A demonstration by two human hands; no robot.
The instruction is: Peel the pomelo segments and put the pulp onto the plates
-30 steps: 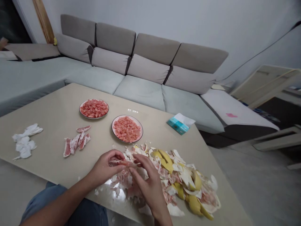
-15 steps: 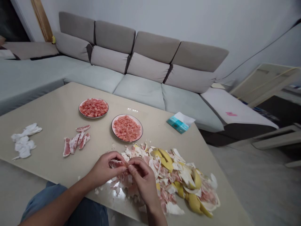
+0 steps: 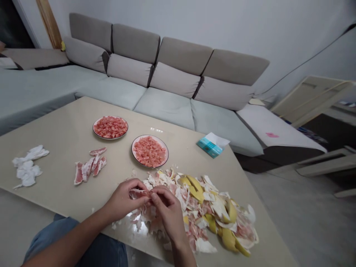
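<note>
A pink pomelo segment [image 3: 138, 193] is held between my two hands over the near edge of the peel heap. My left hand [image 3: 126, 196] is closed around the segment's left part. The fingers of my right hand [image 3: 166, 205] pinch its right end, partly hiding it. Beneath and right of my hands spreads a heap of pomelo peel [image 3: 213, 207], yellow rind mixed with white pith and pinkish membrane. Several unopened pomelo segments [image 3: 88, 167] lie on the table to the left. Beyond my hands sits a plate [image 3: 167, 157] of pink pomelo pulp [image 3: 149, 151].
Farther back on the table [image 3: 63, 129] is a second plate [image 3: 97, 135] with pulp [image 3: 110, 127]. Crumpled white tissues [image 3: 28, 168] lie at the far left. A blue tissue pack [image 3: 210, 145] rests near the right edge. A grey sofa [image 3: 164, 107] runs behind the table.
Both hands stay nearly in place on the segment. My right fingers have shifted slightly where they pinch its end.
</note>
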